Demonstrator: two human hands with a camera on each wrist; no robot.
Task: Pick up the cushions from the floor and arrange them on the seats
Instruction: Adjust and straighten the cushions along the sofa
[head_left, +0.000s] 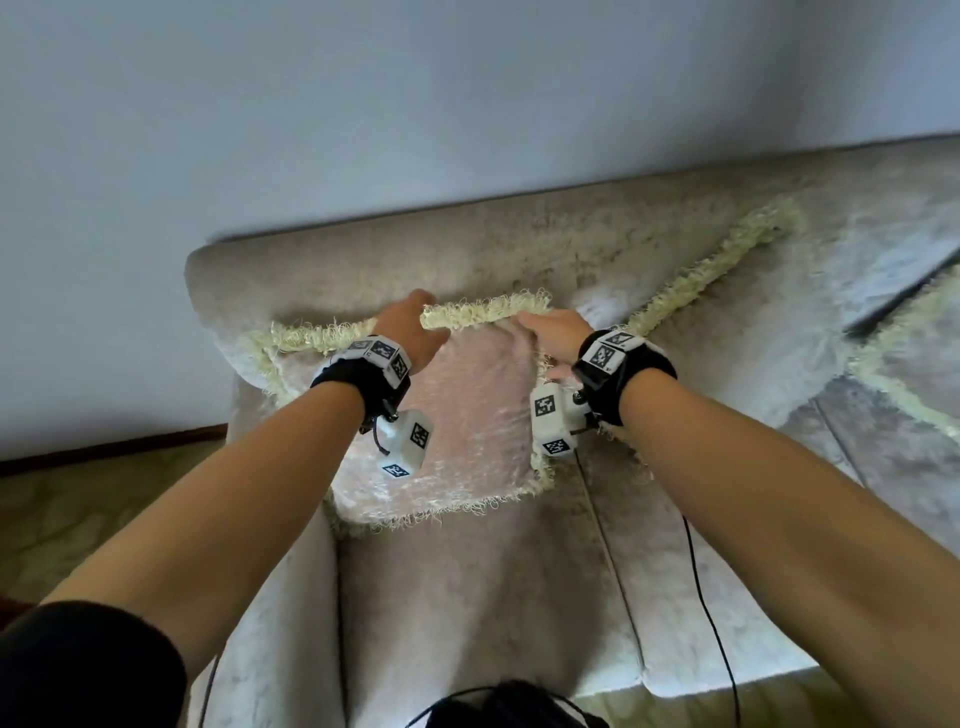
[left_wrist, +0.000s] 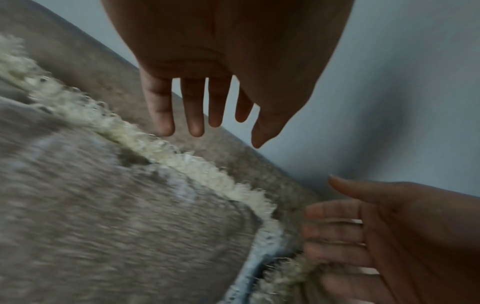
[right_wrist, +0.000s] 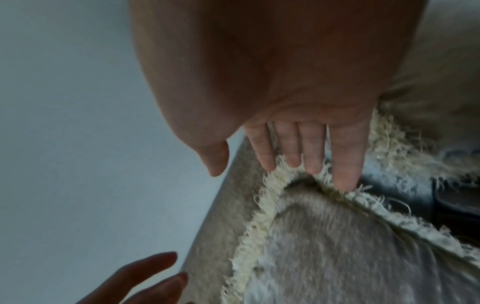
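Note:
A pinkish cushion (head_left: 467, 415) with a cream fringe leans against the backrest at the left end of the beige sofa (head_left: 363, 260). Both hands are at its top edge. My left hand (head_left: 413, 325) hovers with straight, spread fingers just over the fringe (left_wrist: 182, 156); in the left wrist view the left hand (left_wrist: 223, 131) holds nothing. My right hand (head_left: 545, 327) is at the cushion's upper right corner. In the right wrist view the right hand (right_wrist: 280, 170) lays straight fingers on the fringe (right_wrist: 262, 207) there. A second fringed cushion (head_left: 753, 338) leans to the right.
A third fringed cushion (head_left: 914, 353) lies at the far right of the seat. A pale wall (head_left: 363, 104) rises right behind the backrest. Patterned floor (head_left: 78, 519) shows left of the sofa arm. A thin black cable (head_left: 711, 613) hangs over the seat.

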